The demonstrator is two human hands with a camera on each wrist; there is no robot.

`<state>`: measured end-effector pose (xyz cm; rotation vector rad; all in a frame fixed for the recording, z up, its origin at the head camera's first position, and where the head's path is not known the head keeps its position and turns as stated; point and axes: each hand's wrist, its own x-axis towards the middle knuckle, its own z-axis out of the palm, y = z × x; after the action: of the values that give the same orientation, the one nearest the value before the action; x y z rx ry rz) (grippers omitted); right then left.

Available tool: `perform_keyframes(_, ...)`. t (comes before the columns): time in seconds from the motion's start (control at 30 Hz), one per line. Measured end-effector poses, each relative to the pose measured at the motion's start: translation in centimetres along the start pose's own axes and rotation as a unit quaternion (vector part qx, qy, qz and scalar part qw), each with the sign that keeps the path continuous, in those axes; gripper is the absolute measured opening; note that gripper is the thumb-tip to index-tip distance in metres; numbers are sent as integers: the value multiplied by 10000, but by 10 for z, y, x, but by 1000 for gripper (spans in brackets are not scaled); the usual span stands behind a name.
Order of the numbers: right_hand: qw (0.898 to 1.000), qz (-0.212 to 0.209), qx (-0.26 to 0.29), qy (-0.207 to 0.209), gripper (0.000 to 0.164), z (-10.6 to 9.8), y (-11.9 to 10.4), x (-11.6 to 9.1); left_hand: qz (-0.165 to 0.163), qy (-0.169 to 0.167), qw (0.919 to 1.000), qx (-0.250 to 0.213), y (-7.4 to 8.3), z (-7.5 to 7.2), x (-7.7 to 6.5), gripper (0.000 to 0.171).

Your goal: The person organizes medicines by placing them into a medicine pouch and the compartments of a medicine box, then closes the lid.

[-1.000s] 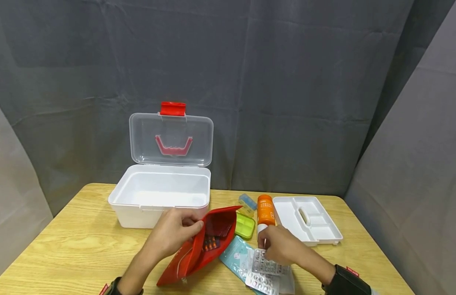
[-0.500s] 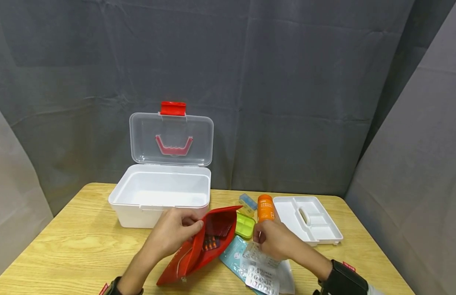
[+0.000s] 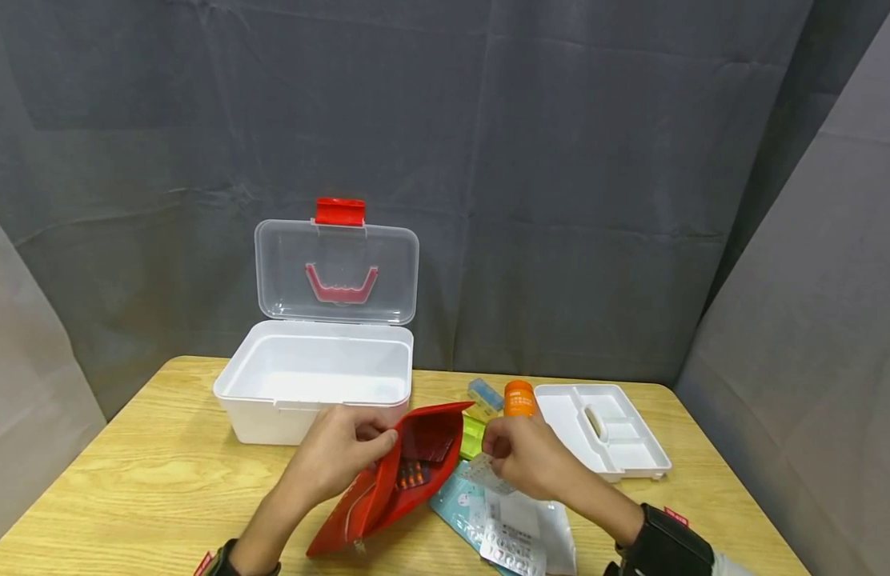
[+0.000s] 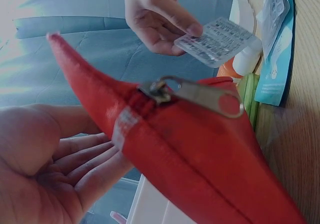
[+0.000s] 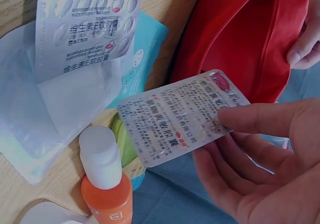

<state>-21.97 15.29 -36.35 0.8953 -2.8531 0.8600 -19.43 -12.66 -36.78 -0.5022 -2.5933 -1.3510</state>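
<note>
My left hand (image 3: 347, 452) pinches the rim of a red zippered pouch (image 3: 369, 508), whose mouth gapes toward the right. Inside it lies a blister pack with orange capsules (image 3: 413, 474). A silver blister pack (image 5: 177, 119) with printed foil is pinched between the thumb and fingers of my right hand (image 3: 527, 460), in the air to the right of the pouch mouth. Beneath that hand, another blister pack (image 5: 87, 31) rests on a clear plastic bag (image 5: 30, 99) and a light blue packet (image 3: 455, 500). The left wrist view shows the pouch's metal zipper pull (image 4: 210, 98) up close.
A white box (image 3: 311, 420) with its clear lid raised stands at the back left. Behind my right hand are an orange bottle (image 3: 519, 398), a white bottle (image 5: 101, 156), a green case (image 3: 472, 436) and a blue-yellow case (image 3: 485, 395). A white divided tray (image 3: 632, 460) lies farther right.
My right hand has lifted the blister pack off the pile and brought it left and slightly up toward the pouch. My left hand and the pouch have stayed in place.
</note>
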Motion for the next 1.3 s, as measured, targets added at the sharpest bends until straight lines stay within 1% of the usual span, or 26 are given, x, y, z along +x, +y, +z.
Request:
perform_keyframes(0.13, 9997, -110, 27, 193, 22, -1, -3, 2, -23, -13, 10000, 10, -1, -1, 0, 7)
perform_keyframes(0.37, 9986, -155, 61, 509, 22, -1, -9, 5, -28, 4, 10000, -9, -2, -1, -1, 7)
perform_keyframes(0.63, 9962, -279, 256, 788, 25, -2, -22, 9, 36, 25, 10000, -17, -2, -1, -1, 8)
perform_keyframes(0.8, 9926, -365, 375, 1100, 25, 1, -33, 10, 41, 29, 10000, 7, -2, -1, -1, 9)
perform_keyframes(0.97, 9883, -402, 206, 1458, 28, 5, -42, 11, 16, 52, 10000, 25, -1, -1, 0, 9)
perform_keyframes(1.03, 9874, -426, 251, 1501, 29, 8, -44, 11, -8, 52, 10000, 14, -1, -1, 0, 8)
perform_keyframes(1.2, 9849, -732, 636, 1434, 30, 18, -45, 12, -50, 9, 9999, -120, 0, -2, 0, 8)
perform_keyframes(1.3, 9837, -826, 736, 1421, 29, 24, -44, 12, -48, -25, 9998, -209, 0, -2, 0, 8)
